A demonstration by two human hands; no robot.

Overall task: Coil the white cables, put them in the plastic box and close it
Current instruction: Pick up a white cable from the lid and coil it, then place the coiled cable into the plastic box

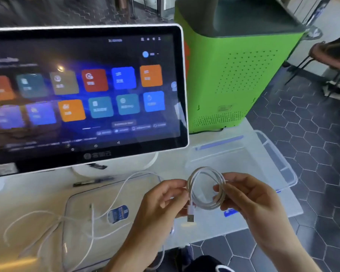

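A white cable wound into a small coil [206, 188] hangs between my two hands above the table's front edge. My left hand [161, 201] pinches its left side, and a USB plug [190, 214] dangles below. My right hand [249, 197] grips the coil's right side. Behind the coil stands the clear plastic box [279, 160], open, with blue clips. Its clear lid [77, 228] with a blue label lies flat to the left. Loose white cables [47, 224] sprawl across the lid and the table.
A large touchscreen monitor [82, 91] on a white stand fills the back left. A green perforated cabinet [239, 71] stands behind the box. The white table [28, 189] ends just right of the box, over dark hexagon floor tiles [312, 134].
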